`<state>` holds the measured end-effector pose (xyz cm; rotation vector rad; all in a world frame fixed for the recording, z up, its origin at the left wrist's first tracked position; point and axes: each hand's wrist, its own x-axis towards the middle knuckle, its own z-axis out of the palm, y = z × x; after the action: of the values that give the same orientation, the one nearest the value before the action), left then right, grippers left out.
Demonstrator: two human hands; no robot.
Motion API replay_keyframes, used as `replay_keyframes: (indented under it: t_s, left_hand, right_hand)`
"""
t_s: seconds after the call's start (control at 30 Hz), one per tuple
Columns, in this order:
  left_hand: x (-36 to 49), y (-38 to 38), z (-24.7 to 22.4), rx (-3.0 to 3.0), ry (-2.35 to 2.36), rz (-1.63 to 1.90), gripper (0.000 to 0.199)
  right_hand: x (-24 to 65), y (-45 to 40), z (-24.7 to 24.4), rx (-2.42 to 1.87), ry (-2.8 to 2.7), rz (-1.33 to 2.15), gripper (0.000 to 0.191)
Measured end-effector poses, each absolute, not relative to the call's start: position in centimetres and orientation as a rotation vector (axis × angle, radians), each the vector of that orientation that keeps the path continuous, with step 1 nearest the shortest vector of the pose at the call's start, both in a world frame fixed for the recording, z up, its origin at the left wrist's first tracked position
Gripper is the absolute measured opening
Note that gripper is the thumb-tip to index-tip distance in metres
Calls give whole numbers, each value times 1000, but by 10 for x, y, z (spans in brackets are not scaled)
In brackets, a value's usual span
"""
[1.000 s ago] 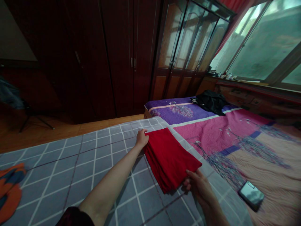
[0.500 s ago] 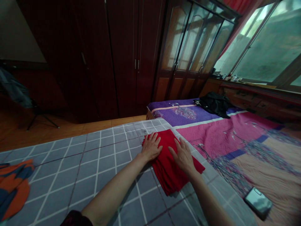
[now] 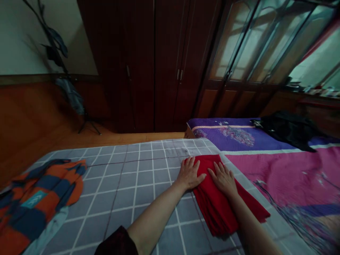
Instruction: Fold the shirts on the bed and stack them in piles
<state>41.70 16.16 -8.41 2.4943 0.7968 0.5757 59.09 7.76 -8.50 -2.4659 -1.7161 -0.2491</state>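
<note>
A folded red cloth [image 3: 212, 202] lies on the grey checked sheet [image 3: 148, 170], its layered edges showing on the near left side. My left hand [image 3: 189, 174] rests flat on the cloth's far left edge, fingers spread. On the upper middle of the cloth lies my right hand [image 3: 223, 180], also flat with the fingers a little apart. Neither hand grips the fabric; both press on it from above. My right forearm covers part of the cloth's near right side.
An orange and navy garment [image 3: 45, 198] lies at the left of the sheet. To the right is a bed with a purple and pink cover [image 3: 255, 173], with black clothing [image 3: 287, 129] on it. Dark wardrobes [image 3: 170, 63] stand behind; a coat stand [image 3: 85, 118] is at the far left.
The view has turned left, bringing more of the orange and navy garment in and taking the phone out. My right hand has shifted toward the cloth's far edge, closer to my left.
</note>
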Motion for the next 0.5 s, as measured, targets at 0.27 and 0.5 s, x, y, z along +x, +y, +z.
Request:
replay_keyframes:
  t_s: [0.27, 0.5]
  left_hand:
    - [385, 156, -89, 2413, 630, 474, 73]
    - [347, 144, -87, 2467, 547, 294, 79]
  right_hand:
    - [611, 79, -142, -2142, -2086, -499, 48]
    - [601, 76, -151, -1833, -2152, -572, 51]
